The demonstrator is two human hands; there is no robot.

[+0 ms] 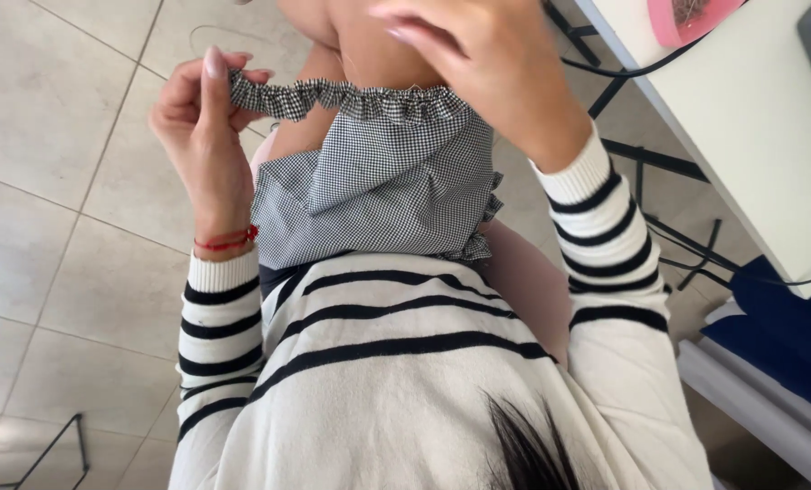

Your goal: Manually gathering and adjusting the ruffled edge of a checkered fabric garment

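While the left hand (201,127) pinches the ruffled edge of the checked garment (378,181) taut over the lap, the right hand (478,63) hovers above it, fingers loosely open, apparently to smooth it.

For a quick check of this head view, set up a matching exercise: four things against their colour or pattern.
Things:
1. gathered fabric piece
2. wrist string
3. sweater
4. table top

Looks:
A. thin and red
B. plain white
C. small black-and-white check
D. cream with black stripes

Pairs: 1-C, 2-A, 3-D, 4-B. The left hand pinches the fabric's ruffled edge.
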